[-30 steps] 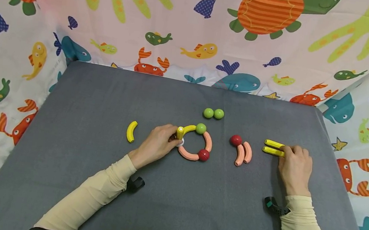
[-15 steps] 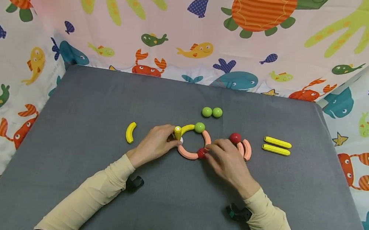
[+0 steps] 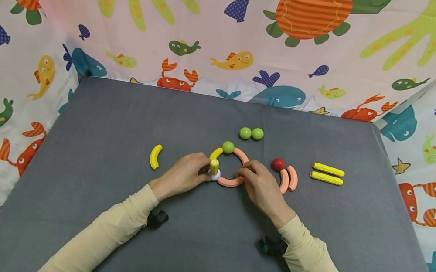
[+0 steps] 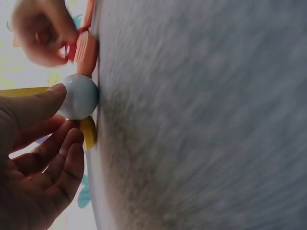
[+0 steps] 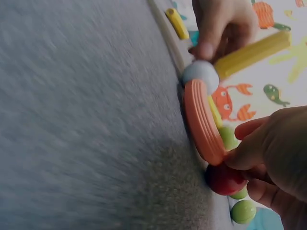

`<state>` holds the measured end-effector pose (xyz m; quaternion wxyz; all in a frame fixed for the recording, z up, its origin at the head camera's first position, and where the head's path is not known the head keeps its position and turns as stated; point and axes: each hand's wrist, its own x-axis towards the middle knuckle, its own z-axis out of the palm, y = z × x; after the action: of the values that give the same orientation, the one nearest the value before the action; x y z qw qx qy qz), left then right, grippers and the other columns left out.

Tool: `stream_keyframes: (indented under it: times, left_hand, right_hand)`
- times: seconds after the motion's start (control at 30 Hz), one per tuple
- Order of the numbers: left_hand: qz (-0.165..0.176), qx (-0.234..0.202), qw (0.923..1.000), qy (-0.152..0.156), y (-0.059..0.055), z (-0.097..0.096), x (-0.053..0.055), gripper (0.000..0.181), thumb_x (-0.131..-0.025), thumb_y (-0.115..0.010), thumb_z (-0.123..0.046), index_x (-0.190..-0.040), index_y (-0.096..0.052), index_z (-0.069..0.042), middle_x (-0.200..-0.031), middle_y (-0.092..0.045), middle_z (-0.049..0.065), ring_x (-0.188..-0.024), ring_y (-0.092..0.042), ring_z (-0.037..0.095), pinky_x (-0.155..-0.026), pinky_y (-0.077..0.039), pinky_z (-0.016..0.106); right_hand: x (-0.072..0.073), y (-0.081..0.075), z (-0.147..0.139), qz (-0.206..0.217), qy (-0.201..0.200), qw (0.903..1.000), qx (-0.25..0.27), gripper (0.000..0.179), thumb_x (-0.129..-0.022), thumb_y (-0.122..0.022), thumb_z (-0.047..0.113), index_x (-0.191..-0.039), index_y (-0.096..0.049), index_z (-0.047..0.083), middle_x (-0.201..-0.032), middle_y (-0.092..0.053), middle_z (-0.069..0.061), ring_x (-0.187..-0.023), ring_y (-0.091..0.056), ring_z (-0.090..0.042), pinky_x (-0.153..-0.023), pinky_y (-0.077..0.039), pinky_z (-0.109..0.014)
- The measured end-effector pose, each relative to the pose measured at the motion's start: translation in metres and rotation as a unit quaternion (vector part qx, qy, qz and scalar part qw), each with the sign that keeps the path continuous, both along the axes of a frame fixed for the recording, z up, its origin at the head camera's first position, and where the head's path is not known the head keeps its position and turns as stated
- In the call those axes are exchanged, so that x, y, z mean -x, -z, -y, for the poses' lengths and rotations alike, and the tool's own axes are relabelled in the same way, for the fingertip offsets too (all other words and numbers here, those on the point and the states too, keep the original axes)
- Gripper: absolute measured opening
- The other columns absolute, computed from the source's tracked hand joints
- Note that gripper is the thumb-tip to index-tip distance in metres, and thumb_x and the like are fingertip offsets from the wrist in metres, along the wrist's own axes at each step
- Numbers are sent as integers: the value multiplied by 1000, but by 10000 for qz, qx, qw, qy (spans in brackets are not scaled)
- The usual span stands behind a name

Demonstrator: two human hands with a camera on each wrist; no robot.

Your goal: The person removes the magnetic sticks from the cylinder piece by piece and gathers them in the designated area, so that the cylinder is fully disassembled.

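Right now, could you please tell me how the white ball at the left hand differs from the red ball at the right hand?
The left hand pinches the white ball, while the right hand holds the red ball. An upright yellow stick rises from the white ball; none shows on the red ball, which fingers partly cover. Both are round and touch the same pink curved piece.

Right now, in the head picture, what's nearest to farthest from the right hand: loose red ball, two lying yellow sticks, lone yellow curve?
From the right hand:
1. Loose red ball, just right.
2. Lying yellow sticks, farther right.
3. Lone yellow curve, far left.
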<state>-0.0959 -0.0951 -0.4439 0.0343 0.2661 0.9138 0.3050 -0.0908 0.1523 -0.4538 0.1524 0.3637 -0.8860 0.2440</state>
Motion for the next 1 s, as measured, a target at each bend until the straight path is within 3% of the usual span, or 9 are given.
stream_keyframes:
  times: [0.2, 0.4, 0.57, 0.73, 0.87, 1.0]
  left_hand:
    - [-213, 257, 9982, 493, 3, -9, -12, 26, -86, -75, -16, -110, -72, -7, -98, -67, 6, -85, -60, 17, -76, -51, 33]
    - [-382, 402, 9950, 831, 3, -21, -19, 23, -88, -73, -16, -110, -72, -7, -97, -66, 5, -84, -59, 15, -75, -51, 30]
    - [-776, 100, 9957, 503, -2, -13, -10, 16, -90, -69, -10, -106, -72, -7, -98, -66, 5, -86, -60, 17, -78, -51, 31]
    - [-1196, 1, 9928, 26, -3, -2, 10, 20, -91, -66, -4, -110, -72, -5, -110, -66, 9, -104, -60, 24, -91, -51, 36]
    - [-1162, 270, 9929, 20, 0, 0, 18, 24, -93, -65, -5, -116, -70, -4, -117, -65, 12, -110, -60, 28, -95, -51, 39]
    - [-1041, 343, 9940, 20, 2, -1, 18, 22, -93, -65, -7, -115, -70, -4, -110, -66, 11, -100, -61, 27, -89, -52, 38]
  right_hand:
    - [21, 2, 4, 117, -25, 9999, 38, 24, -82, -65, -13, -99, -71, 3, -103, -64, -13, -97, -63, -27, -86, -54, -39]
    - [30, 4, 9, 577, -178, 9981, -102, 39, -75, -64, -19, -105, -71, 5, -112, -64, -13, -109, -60, -28, -96, -50, -42]
    - [27, 2, 3, 749, -111, 9967, 291, 30, -83, -62, -14, -106, -70, 3, -110, -66, -11, -104, -61, -26, -91, -52, -41]
    - [9, -3, -3, 1130, 86, 9909, 733, 28, -87, -60, -7, -111, -68, 4, -102, -66, -5, -82, -57, -14, -70, -49, -28]
    - [-4, -2, -3, 1532, -86, 9858, 676, 28, -85, -67, 1, -112, -66, 8, -107, -66, -5, -82, -57, -13, -71, -50, -28]
    - [-8, 1, -1, 1730, -81, 9833, 560, 29, -86, -74, 10, -114, -66, 9, -109, -66, -5, -90, -63, -17, -78, -55, -35]
